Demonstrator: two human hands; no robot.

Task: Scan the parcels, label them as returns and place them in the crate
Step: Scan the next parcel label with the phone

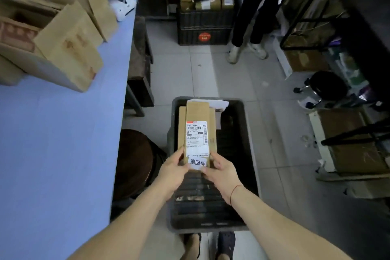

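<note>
On the far left, a pale blue table (63, 143) carries several open brown cardboard cartons (69, 48) and a white label printer (124, 7) at its far edge; the cartons overlap, so I cannot count them exactly. Right of the table, on the tiled floor, sits a dark grey plastic crate (242, 154). Over it, the left hand (172, 172) and the right hand (221, 172) together hold one long narrow brown cardboard parcel (198, 112) by its near end, fingers curled round each side edge. Its long axis runs away from the person, so nearly all of it lies beyond the grip, and both hands are equally near. It bears two labels: a white shipping label (197, 139) and a small white return sticker (197, 162). At least one more brown parcel (181, 124) lies beneath it in the crate. Lowering it flat looks next. Farther off, a second black crate (204, 27) is heaped with parcels.
</note>
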